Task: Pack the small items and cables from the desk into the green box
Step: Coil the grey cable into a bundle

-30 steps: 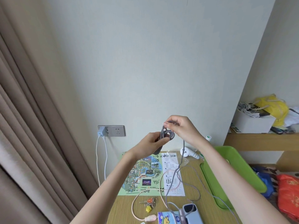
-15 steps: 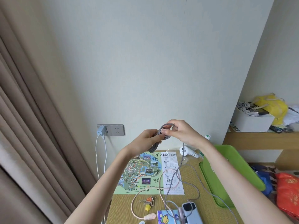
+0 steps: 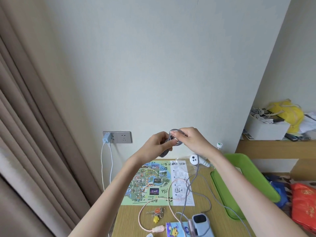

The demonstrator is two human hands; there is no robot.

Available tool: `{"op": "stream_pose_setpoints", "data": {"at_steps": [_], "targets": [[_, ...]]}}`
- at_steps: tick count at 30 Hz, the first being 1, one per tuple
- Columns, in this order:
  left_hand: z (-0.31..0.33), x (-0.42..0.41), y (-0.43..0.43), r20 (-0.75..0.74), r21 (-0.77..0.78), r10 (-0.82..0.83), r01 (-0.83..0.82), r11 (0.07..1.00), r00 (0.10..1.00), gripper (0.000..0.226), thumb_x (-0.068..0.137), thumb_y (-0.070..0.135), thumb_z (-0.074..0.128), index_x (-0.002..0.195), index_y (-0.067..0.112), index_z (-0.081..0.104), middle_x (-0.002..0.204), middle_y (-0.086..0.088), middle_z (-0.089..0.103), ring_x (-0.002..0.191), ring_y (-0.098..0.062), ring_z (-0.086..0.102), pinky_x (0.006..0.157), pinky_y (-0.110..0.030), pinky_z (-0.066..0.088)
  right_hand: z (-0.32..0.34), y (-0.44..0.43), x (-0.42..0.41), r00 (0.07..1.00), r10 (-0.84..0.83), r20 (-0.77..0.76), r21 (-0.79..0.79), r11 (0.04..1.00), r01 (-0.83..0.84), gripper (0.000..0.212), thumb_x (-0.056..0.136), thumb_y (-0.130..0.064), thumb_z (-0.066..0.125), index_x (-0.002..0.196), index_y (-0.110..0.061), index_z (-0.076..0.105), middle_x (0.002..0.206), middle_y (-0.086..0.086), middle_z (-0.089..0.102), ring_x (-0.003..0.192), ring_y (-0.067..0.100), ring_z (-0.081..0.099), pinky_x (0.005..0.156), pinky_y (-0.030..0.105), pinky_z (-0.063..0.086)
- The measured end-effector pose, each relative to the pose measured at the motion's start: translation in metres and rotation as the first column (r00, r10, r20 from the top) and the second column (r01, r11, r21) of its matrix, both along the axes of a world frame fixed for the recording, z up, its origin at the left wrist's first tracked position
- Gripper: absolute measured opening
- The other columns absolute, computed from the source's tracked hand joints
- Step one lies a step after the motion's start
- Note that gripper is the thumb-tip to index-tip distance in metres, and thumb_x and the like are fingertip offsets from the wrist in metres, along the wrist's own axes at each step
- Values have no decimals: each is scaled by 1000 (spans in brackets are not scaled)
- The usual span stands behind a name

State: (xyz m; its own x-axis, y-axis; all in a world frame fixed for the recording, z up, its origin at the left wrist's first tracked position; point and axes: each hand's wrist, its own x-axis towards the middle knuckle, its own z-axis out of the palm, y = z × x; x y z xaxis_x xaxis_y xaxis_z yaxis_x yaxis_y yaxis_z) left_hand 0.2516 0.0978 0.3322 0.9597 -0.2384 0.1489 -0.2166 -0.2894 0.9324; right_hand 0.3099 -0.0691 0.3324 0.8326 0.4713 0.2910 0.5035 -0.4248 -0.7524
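- left hand [image 3: 159, 142] and right hand [image 3: 189, 140] raised above bench [image 3: 130, 219], both pinched on coiled grey cable [image 3: 172, 136]
- cable tail hangs to bench; green box [image 3: 246, 182] at right edge

Green box [image 3: 253, 170] open-topped, unobstructed.

Head-worn view, forward over desk [image 3: 135, 218]

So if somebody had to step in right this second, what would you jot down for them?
Left hand pinches a coil of the grey cable held up over the desk; right hand wraps on another loop. Its tail hangs to the desk, not yet wound.
Green box sits at the right; nothing shows inside.
Left to pack: pink cable, keys, blue device and other small bits.
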Motion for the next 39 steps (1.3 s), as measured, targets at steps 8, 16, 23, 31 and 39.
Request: {"op": "stream_pose_setpoints", "data": {"at_steps": [8,16,23,31,39], "targets": [[2,-6,13,-177,56,-124,136,989,976,38,96,45,54,95,7,56,75,-8,47,56,-16,41,45,-29,31,-4,-6,-3,980,149,-128,152,980,-129,59,93,-43,59,69,8,44,63,4,20,58,15,22,55,28,21],[5,-11,2,-238,116,-201,233,965,950,35,101,39,44,101,12,67,70,-2,43,57,-10,39,50,-25,31,-4,-10,-2,973,135,-188,177,979,-101,56,83,-55,64,73,1,62,66,16,27,59,29,24,57,32,25],[-2,-4,4,-92,10,26,-25,1000,995,29,104,31,41,99,13,62,64,4,39,55,-8,37,46,-18,32,-19,-19,-1,917,138,-375,347,938,1,48,102,-44,35,82,-8,58,62,4,52,43,10,31,44,23,21],[-2,5,1,-46,-170,127,-133,976,991,31,103,32,40,110,17,66,53,11,44,52,-8,36,38,-20,32,-22,-4,-9,786,366,-498,481,871,-101,44,102,-35,33,66,-12,46,56,3,39,47,14,24,49,28,20],[5,2,-9,-68,-264,7,-25,964,998,33,103,30,41,111,10,67,83,-24,53,77,-30,45,62,-39,34,-24,-1,-10,645,490,-587,527,836,-155,45,90,-51,48,62,-16,53,56,1,43,46,11,30,47,21,25]]}}
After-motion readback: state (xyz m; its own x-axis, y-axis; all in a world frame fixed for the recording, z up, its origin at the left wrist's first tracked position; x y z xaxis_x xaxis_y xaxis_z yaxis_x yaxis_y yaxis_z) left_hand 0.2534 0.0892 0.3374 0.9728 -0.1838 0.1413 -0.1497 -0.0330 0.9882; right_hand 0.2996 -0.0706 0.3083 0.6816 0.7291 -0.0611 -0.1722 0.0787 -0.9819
